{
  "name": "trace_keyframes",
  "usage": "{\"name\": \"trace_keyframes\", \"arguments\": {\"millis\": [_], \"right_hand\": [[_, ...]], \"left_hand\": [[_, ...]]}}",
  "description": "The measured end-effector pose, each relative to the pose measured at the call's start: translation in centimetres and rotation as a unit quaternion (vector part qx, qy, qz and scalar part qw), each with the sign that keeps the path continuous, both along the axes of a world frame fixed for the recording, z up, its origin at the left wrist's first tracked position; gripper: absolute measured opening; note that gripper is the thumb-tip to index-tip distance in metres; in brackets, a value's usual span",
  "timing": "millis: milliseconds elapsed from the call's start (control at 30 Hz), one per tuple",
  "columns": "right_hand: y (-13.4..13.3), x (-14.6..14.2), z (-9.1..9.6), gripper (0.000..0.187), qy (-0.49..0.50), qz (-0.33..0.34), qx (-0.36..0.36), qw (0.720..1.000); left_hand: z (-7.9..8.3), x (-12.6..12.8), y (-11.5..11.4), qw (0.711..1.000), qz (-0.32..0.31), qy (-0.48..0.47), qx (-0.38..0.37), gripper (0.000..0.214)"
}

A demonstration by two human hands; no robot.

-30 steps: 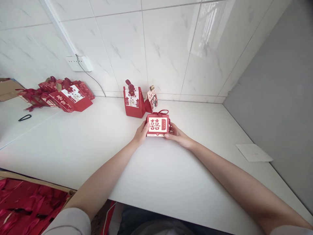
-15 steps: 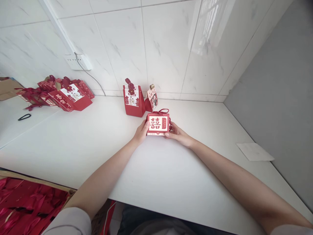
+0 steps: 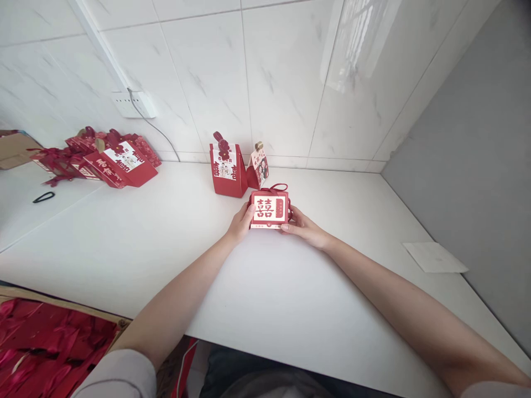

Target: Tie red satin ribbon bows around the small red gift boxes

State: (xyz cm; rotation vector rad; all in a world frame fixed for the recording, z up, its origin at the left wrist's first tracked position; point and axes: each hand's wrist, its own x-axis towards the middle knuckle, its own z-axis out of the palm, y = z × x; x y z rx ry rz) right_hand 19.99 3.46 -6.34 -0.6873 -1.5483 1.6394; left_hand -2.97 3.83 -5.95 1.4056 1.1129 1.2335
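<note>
Between my two hands is a red and cream gift box with a red ribbon on top and large red characters on its front. My left hand grips its left side, thumb on the front face. On the right side, my right hand closes round the lower corner, with some fingers hidden behind the box. Just behind it stand a larger red gift box with a flower-topped tie and a small red and pink box with a printed picture.
Several red gift boxes lie heaped on the white table at the left, near a black loop. A white paper lies at the right. Below the table's left edge, a carton holds red ribboned boxes. A socket strip is on the wall.
Both hands keep the same hold on the gift box. Only a very slight shift of the whole view shows.
</note>
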Motion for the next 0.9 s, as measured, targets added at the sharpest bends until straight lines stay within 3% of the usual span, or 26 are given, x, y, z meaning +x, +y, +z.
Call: {"name": "trace_keyframes", "arguments": {"millis": [333, 567, 900], "right_hand": [[-0.1, 0.2, 0.3, 0.078, -0.009, -0.016, -0.011, 1.000], [0.5, 0.5, -0.8, 0.096, 0.011, -0.008, 0.016, 1.000], [0.7, 0.8, -1.0, 0.089, 0.012, 0.007, 0.015, 1.000]], "left_hand": [[0.1, -0.8, 0.3, 0.995, -0.100, 0.007, 0.014, 0.075], [-0.1, -0.6, 0.6, 0.998, -0.051, 0.039, -0.020, 0.074], [-0.4, -0.7, 1.0, 0.997, -0.026, 0.061, -0.042, 0.077]]}}
